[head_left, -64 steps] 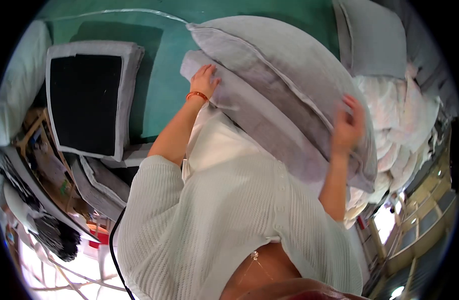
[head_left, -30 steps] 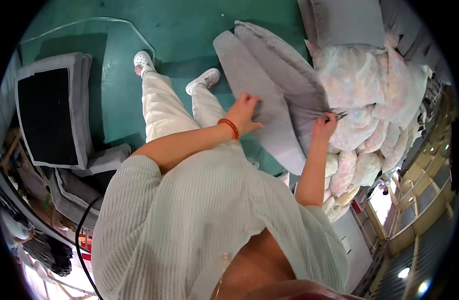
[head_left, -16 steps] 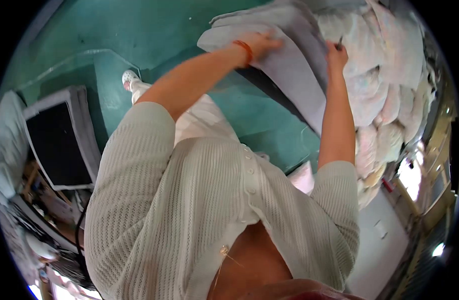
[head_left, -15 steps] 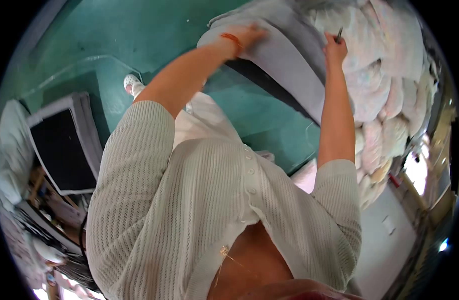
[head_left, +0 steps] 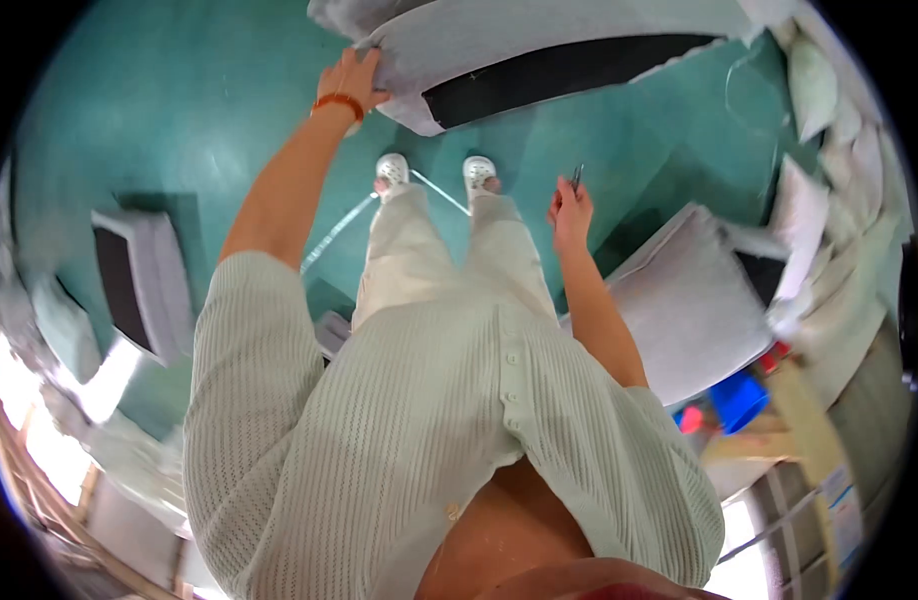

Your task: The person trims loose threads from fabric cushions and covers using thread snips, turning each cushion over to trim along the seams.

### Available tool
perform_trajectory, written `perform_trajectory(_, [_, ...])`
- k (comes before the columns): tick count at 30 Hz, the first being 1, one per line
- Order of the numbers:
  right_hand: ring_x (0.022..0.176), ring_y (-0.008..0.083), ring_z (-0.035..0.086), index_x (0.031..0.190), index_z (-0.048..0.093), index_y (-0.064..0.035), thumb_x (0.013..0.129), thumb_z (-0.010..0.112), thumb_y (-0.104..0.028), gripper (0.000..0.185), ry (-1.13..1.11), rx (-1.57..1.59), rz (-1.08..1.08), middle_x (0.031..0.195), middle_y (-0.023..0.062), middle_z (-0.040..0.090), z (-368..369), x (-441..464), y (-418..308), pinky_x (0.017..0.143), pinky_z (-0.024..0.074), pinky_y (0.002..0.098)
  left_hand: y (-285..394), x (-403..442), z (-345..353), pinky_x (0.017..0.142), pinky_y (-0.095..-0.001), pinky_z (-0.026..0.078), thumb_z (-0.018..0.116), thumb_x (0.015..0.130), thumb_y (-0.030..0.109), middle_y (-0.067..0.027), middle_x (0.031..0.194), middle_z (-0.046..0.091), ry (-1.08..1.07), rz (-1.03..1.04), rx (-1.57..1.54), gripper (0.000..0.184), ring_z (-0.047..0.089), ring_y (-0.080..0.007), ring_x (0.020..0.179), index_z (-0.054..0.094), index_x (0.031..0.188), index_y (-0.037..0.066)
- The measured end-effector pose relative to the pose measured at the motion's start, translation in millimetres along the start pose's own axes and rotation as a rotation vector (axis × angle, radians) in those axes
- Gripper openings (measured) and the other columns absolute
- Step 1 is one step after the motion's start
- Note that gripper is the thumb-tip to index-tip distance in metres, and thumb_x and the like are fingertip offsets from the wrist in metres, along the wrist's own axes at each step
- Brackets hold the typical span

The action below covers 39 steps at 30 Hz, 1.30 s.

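Observation:
My left hand, with an orange bracelet at its wrist, touches the left corner of a large grey upholstered piece. Its fingers are spread, the thumb apart from them. A black panel shows along the near side of that piece. Lower and to the right, my right hand is closed around a small dark pointed tool, held tip up in front of my body. Most of the tool is hidden in the fingers, so its exact kind does not show.
On the green floor, a smaller grey padded piece with a black face lies at left. Another grey upholstered piece sits close by my right forearm. Pale pillows line the right side. A blue container is at lower right.
The view has turned to the right. My left hand has gone from the top of the large grey piece to its left corner. My right hand has come down, still with the small tool.

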State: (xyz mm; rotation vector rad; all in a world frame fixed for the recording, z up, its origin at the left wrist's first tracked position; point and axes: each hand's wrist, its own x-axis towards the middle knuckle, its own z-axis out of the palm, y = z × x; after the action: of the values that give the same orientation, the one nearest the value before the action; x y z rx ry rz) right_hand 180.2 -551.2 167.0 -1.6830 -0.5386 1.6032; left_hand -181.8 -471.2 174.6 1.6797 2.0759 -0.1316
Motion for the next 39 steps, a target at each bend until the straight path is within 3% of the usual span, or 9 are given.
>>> perform_trajectory(2, [0.042,0.005,0.034,0.078,0.047,-0.0077,0.084,0.057,-0.018,0.016,0.075,0.11,0.136,0.057,-0.002,0.041,16.6,-21.6,31.4,0.036,0.024,0.0211,-0.5,5.5,-10.4,0.088,-0.0424,0.044,0.074,0.067,0.033,-0.0117,0.123,0.042,0.099,0.268,0.321,0.063,0.044,-0.0307,0.114,0.045,0.118,0.01])
perform_trajectory(5, [0.042,0.0052,0.033,0.081,0.049,-0.0069,0.085,0.056,-0.018,0.014,0.118,0.224,0.223,0.058,-0.0017,0.041,36.9,-46.2,77.8,0.036,0.0243,0.0215,-3.9,23.4,-0.8,0.088,-0.0409,0.043,0.074,0.066,0.032,-0.0131,0.122,0.042,0.131,0.523,0.272,0.059,0.042,-0.0307,0.114,0.049,0.113,0.007])
perform_trajectory(12, [0.042,0.0054,0.031,0.087,0.054,-0.0063,0.088,0.051,-0.022,0.016,0.071,0.607,0.302,0.058,-0.0024,0.04,79.9,-97.1,137.7,0.037,0.0249,0.0212,31.1,7.1,-16.5,0.087,-0.0405,0.044,0.067,0.076,0.027,-0.0142,0.12,0.043,0.039,0.786,0.421,0.045,0.045,-0.0338,0.109,0.049,0.114,0.011])
perform_trajectory(21, [0.043,0.0044,0.027,0.087,0.055,-0.0067,0.093,0.039,-0.035,0.033,-0.018,0.633,0.19,0.055,-0.0049,0.032,81.1,-91.9,139.9,0.037,0.0228,0.0219,53.0,45.5,-15.9,0.074,-0.038,0.047,0.064,0.077,0.016,-0.0109,0.104,0.049,-0.169,1.197,0.505,0.024,0.051,-0.0298,0.093,0.055,0.098,0.009])
perform_trajectory(28, [0.045,0.004,0.026,0.087,0.056,-0.0088,0.093,0.037,-0.038,0.035,-0.033,0.828,0.102,0.055,-0.0059,0.031,118.4,-75.5,139.3,0.04,0.0227,0.021,109.8,64.5,-3.3,0.069,-0.0353,0.049,0.068,0.074,0.018,-0.0082,0.106,0.048,-0.26,1.278,0.432,0.029,0.055,-0.0244,0.089,0.059,0.101,0.013])
perform_trajectory(31, [0.046,0.004,0.026,0.088,0.056,-0.0093,0.093,0.037,-0.037,0.034,-0.005,0.812,0.085,0.056,-0.006,0.03,144.1,-57.9,132.7,0.041,0.023,0.0205,115.9,84.1,18.0,0.065,-0.0317,0.048,0.072,0.071,0.019,-0.0063,0.108,0.048,-0.132,1.398,0.338,0.033,0.055,-0.0241,0.079,0.063,0.103,0.015])
perform_trajectory(33, [0.048,0.004,0.026,0.088,0.056,-0.0094,0.093,0.039,-0.037,0.033,0.033,0.815,0.073,0.057,-0.0056,0.031,165.2,-45.0,124.7,0.043,0.0235,0.0202,110.9,78.7,26.4,0.064,-0.0308,0.047,0.074,0.069,0.019,-0.0042,0.105,0.05,0.032,1.268,0.391,0.026,0.055,-0.0226,0.078,0.065,0.093,0.015])
perform_trajectory(36, [0.051,0.0038,0.029,0.089,0.056,-0.008,0.091,0.045,-0.036,0.03,0.091,0.989,0.085,0.059,-0.0052,0.033,196.9,-21.3,110.4,0.044,0.0241,0.0205,93.6,90.0,37.5,0.064,-0.0306,0.046,0.073,0.069,0.017,-0.0034,0.1,0.053,0.011,1.045,0.379,0.021,0.056,-0.0224,0.08,0.065,0.089,0.015])
perform_trajectory(39, [0.046,0.0042,0.03,0.092,0.054,-0.0065,0.093,0.045,-0.03,0.025,0.195,0.957,-0.043,0.059,-0.0047,0.037,226.9,-0.9,92.2,0.041,0.0255,0.0211,89.6,102.8,41.0,0.059,-0.0307,0.045,0.071,0.072,0.011,-0.0059,0.096,0.054,0.058,1.24,0.149,0.014,0.056,-0.021,0.077,0.059,0.078,0.008])
